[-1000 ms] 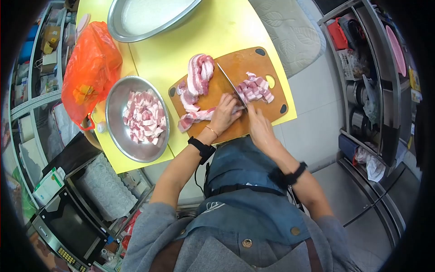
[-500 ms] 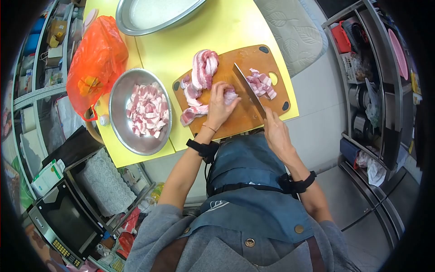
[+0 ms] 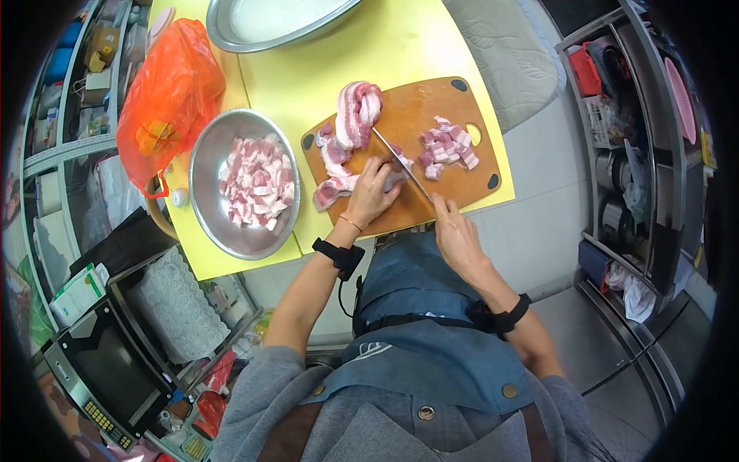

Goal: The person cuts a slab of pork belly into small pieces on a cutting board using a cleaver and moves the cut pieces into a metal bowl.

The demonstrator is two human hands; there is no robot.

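Note:
My right hand is closed around the handle of a kitchen knife. The blade lies across a piece of pork belly, right beside my left hand's fingertips. Curled fingers of my left hand press that pork down on the brown cutting board. Behind and to the left of this hand lie a folded slab of pork belly and longer pork strips. Cut pork chunks sit in a pile on the board's right side, apart from the blade.
A steel bowl of pork chunks stands left of the board on the yellow table. Behind it are a red plastic bag and a larger metal basin with whitish contents. Shelves stand at the right, a microwave at lower left.
The knife has moved left from beside the cut chunks onto the pork at my left fingertips. My right hand shifted left with it. The whole view has shifted slightly.

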